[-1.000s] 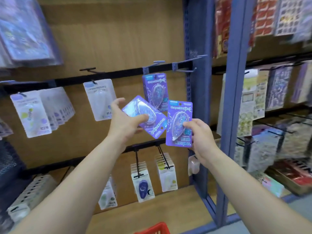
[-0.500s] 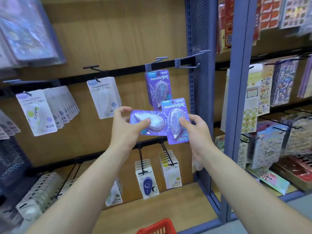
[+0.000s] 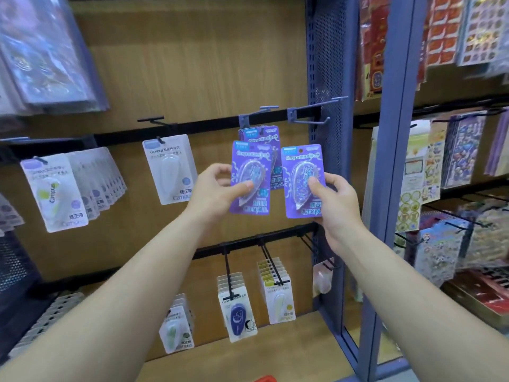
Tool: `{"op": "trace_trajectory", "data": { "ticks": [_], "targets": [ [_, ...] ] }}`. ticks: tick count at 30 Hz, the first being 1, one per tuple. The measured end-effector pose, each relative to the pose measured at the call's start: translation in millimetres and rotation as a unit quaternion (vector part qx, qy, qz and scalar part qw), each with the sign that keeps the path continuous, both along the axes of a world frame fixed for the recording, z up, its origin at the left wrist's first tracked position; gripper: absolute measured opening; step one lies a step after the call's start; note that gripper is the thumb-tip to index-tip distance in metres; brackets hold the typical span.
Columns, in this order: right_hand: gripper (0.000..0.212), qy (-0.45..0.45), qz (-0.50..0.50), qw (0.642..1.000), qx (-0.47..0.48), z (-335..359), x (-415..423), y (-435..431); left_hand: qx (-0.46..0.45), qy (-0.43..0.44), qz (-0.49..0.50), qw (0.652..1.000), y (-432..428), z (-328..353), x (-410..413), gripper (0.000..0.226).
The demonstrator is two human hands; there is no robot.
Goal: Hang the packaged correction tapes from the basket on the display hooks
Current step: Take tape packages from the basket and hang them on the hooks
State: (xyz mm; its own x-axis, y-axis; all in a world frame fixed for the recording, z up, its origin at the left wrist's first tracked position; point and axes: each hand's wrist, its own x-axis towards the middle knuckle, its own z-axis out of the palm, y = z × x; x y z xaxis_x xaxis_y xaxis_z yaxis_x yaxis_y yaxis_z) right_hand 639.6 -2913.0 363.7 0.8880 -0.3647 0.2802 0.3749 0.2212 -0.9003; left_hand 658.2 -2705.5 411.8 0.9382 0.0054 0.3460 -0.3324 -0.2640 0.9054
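**Step in hand: two packs presented for hanging**

The left hand pinches one purple correction tape pack by its lower half, thumb on the blister and fingers curled behind the card. The right hand grips a second purple pack in the same way. Both packs are upright, print facing out, side by side in front of the display. They sit just below the hung purple packs on the loaded blue hook. An empty blue hook stands just to its right. The rim of the red basket shows at the bottom edge.

Judged step: orientation is complete and hanging has not begun. For the next move, raise one pack, line up the hole at its top edge with a hook tip, then slide the pack back along the prong. Which hook is intended cannot be told.
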Motion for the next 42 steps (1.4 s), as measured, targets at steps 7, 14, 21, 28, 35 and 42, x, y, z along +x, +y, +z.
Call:
{"op": "trace_trajectory", "data": {
  "ticks": [7,14,21,28,35,42],
  "targets": [
    [0.017,0.012,-0.005,1.000,-0.006,1,9,-8,0.020,-0.037,0.023,0.999,-20,31,36,0.041],
    [0.012,0.006,0.007,1.000,-0.017,1,14,-10,0.007,-0.042,0.014,0.999,-26,21,41,0.045],
    [0.015,0.004,0.022,0.999,-0.025,4,16,-8,0.026,-0.046,0.033,0.998,-27,17,50,0.043],
    [0.023,-0.014,0.046,0.998,-0.047,18,25,0,0.041,-0.031,0.072,0.996,-26,10,75,0.041],
    [0.022,-0.016,0.075,0.996,-0.048,40,51,27,0.067,-0.068,0.094,0.991,-2,4,58,0.038],
    [0.027,-0.011,0.050,0.997,-0.061,39,56,36,0.115,-0.092,0.092,0.985,33,2,30,0.025]
  ]
}}
